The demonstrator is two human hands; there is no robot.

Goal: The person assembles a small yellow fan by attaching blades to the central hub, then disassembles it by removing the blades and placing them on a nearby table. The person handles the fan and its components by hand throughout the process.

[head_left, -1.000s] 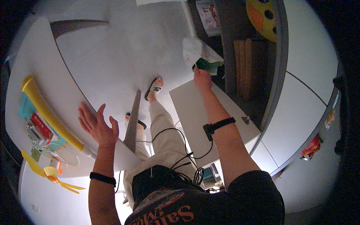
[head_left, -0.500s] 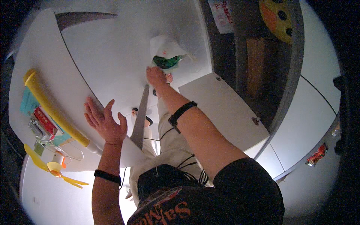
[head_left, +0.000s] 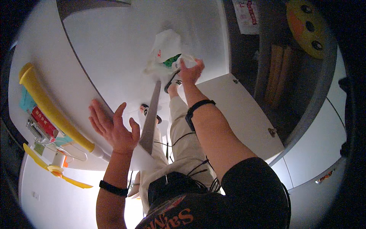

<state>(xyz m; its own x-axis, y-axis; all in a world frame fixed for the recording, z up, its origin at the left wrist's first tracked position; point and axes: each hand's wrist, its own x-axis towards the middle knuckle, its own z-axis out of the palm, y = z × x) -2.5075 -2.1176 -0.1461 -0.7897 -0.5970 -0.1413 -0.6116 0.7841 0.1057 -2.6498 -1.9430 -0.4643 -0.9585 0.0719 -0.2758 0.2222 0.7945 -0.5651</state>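
Observation:
A white plastic bag point(head_left: 167, 42) with something green point(head_left: 172, 60) showing in its mouth lies on the floor ahead of me. My right hand point(head_left: 192, 71) is at the bag's right side, with thumb and fingers apart. White film shows between them, and motion blurs the contact a little. On the left, my left hand point(head_left: 116, 128) is spread over the edge of the white table point(head_left: 82, 99), fingers stretched out and holding nothing. Dark bands circle both wrists.
A long yellow tube point(head_left: 53, 110) lies on the table beside a red box point(head_left: 44, 122) and a yellow-bladed fan point(head_left: 57, 170). To the right, an open cabinet door point(head_left: 236, 110) fronts dark shelves holding a yellow round item point(head_left: 308, 28). A grey table leg point(head_left: 151, 118) stands between my feet.
My right hand has moved from the bag's left side to its right, and its closed fingers have parted. The bag's opening has shifted and narrowed. My left hand remains spread at the table edge.

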